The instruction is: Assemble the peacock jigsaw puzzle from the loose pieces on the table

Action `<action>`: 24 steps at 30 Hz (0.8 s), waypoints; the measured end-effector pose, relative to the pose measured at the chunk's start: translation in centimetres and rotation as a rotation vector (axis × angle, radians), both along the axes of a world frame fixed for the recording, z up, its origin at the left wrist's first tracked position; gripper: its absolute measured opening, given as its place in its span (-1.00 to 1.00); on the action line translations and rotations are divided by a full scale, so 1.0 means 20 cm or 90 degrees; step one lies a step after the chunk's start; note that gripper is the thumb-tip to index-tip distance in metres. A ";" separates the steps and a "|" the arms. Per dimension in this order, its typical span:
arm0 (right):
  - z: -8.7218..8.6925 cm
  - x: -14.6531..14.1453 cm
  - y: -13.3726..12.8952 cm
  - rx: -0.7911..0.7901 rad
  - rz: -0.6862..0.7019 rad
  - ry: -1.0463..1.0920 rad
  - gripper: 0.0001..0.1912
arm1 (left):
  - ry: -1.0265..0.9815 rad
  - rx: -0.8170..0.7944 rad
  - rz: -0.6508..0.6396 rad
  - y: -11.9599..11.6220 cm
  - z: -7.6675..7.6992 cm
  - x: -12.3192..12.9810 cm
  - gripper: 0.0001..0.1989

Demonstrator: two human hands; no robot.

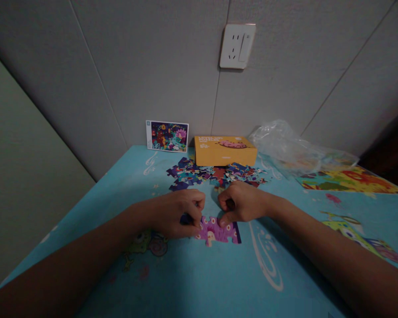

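A small joined patch of purple puzzle pieces (219,231) lies on the blue patterned table (199,274), right in front of me. My left hand (175,213) has its fingers curled, pinching a dark puzzle piece (185,218) at the patch's left edge. My right hand (240,204) is curled too, with its thumb and fingertips pressing on the patch's upper right edge. Just beyond both hands lies a heap of loose puzzle pieces (215,174).
An orange puzzle box (224,151) stands behind the heap, near the wall. A reference picture card (167,136) leans on the wall to its left. A crumpled clear plastic bag (295,148) lies at the back right. A white wall socket (237,46) sits above.
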State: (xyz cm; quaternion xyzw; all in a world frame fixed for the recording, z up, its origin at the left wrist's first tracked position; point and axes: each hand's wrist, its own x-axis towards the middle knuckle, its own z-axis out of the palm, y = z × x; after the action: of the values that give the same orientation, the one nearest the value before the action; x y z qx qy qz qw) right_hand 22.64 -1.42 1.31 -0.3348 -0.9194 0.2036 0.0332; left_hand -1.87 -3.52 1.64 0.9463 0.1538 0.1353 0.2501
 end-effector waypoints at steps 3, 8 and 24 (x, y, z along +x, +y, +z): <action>-0.01 0.00 0.00 0.005 -0.001 -0.001 -0.62 | -0.002 0.009 0.001 0.00 -0.01 0.00 -0.88; 0.00 0.00 0.00 0.010 0.004 0.005 -0.62 | -0.001 0.027 0.007 0.01 -0.02 0.00 -0.87; 0.01 -0.01 0.00 -0.017 -0.014 -0.009 -0.63 | -0.035 -0.020 -0.060 0.05 -0.02 -0.03 -0.73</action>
State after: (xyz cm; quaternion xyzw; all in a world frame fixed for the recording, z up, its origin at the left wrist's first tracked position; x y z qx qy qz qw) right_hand 22.48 -1.44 1.45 -0.3470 -0.9129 0.2136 0.0248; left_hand -2.38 -2.52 1.32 0.9445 0.1039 0.1468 0.2749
